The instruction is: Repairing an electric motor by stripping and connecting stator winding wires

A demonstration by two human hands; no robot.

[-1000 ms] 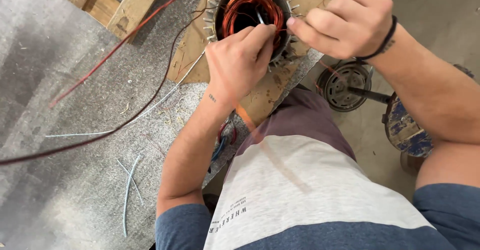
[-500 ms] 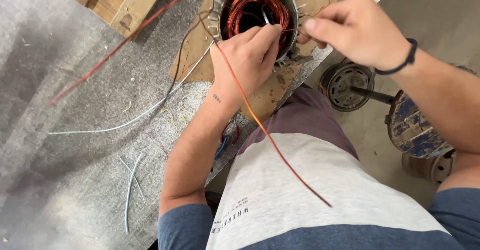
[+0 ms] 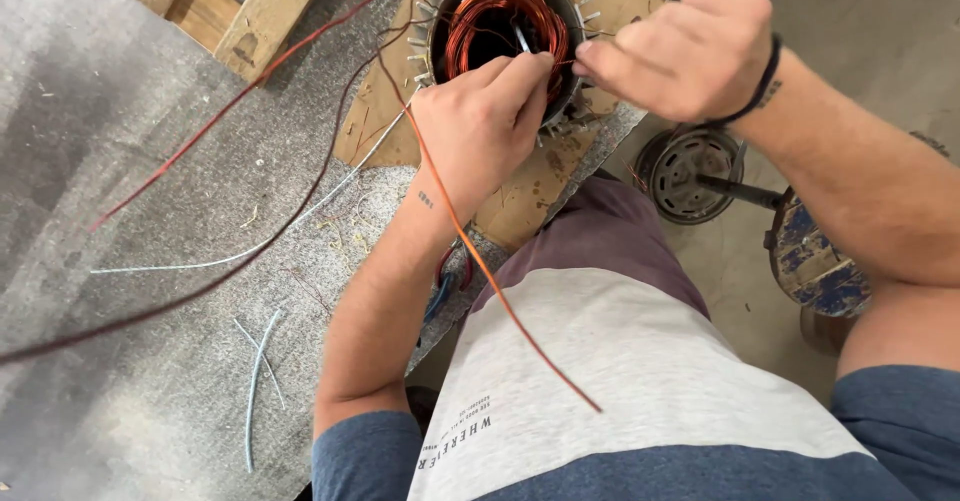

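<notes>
copper windings (image 3: 505, 23) sit inside the finned motor stator (image 3: 500, 36) on cardboard (image 3: 620, 1). a strand is pinched by the left hand (image 3: 480, 126); right hand (image 3: 685, 51) is closed beside it. enamel could be nicked on slot edges.

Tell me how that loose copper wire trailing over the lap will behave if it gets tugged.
The copper wire probably holds its shape rather than flopping: it runs nearly straight from the left hand across the shirt. It looks thin, so likely light and easy to kink. A pull would probably tug the coil in the stator.
</notes>
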